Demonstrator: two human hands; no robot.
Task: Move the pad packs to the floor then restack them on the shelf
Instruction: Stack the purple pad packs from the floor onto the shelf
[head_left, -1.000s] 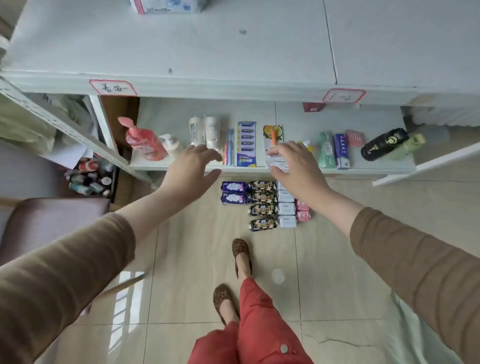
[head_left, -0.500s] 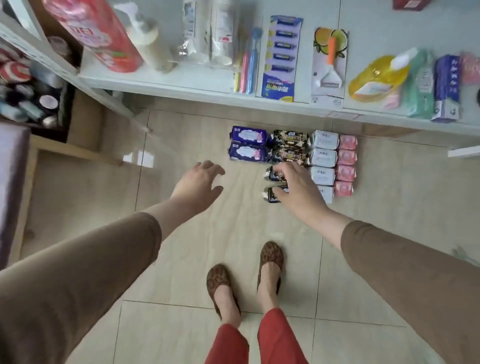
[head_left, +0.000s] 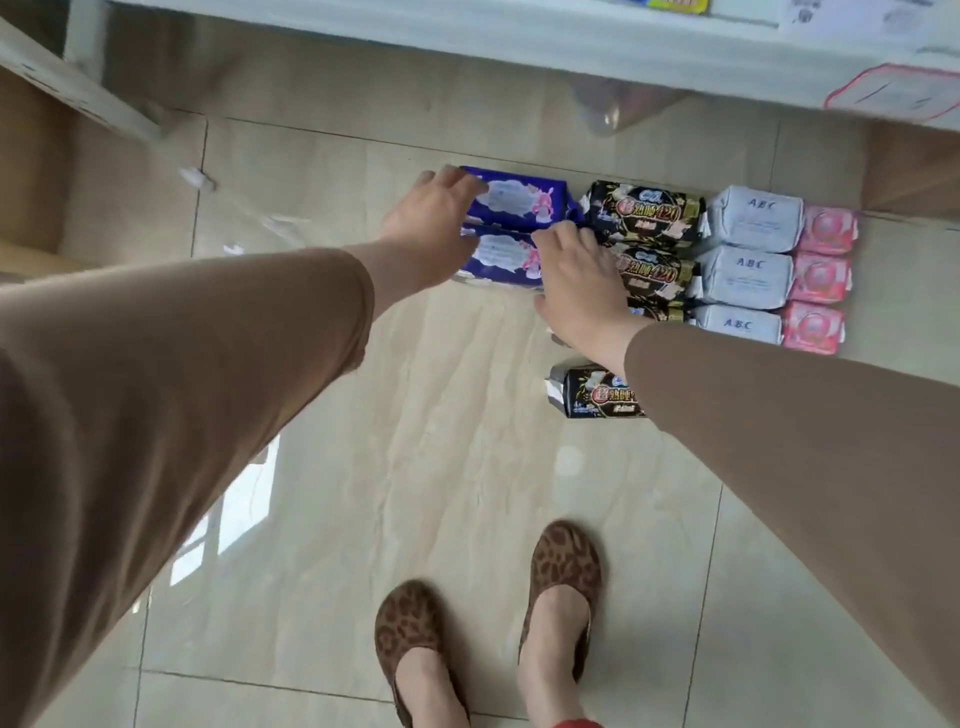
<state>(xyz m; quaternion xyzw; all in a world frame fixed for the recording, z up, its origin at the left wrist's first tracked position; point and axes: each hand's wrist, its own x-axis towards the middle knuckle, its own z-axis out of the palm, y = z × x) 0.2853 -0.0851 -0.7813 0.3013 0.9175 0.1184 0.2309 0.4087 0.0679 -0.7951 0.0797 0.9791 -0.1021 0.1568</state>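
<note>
Restack step judged begun: pad packs (head_left: 727, 260) laid in rows on floor (head_left: 415, 467) below shelf (head_left: 519, 41). Two purple packs (head_left: 511, 228) touched by left hand (head_left: 426, 223) and right hand (head_left: 582, 280), fingers spread, nothing gripped yet. Next: grip to be closed, packs lifted.

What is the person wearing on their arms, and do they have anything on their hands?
Both arms wear long, plain light-brown sleeves that end just short of the wrists. The left hand and right hand are bare: no gloves, rings, watch or bracelet show.
</note>
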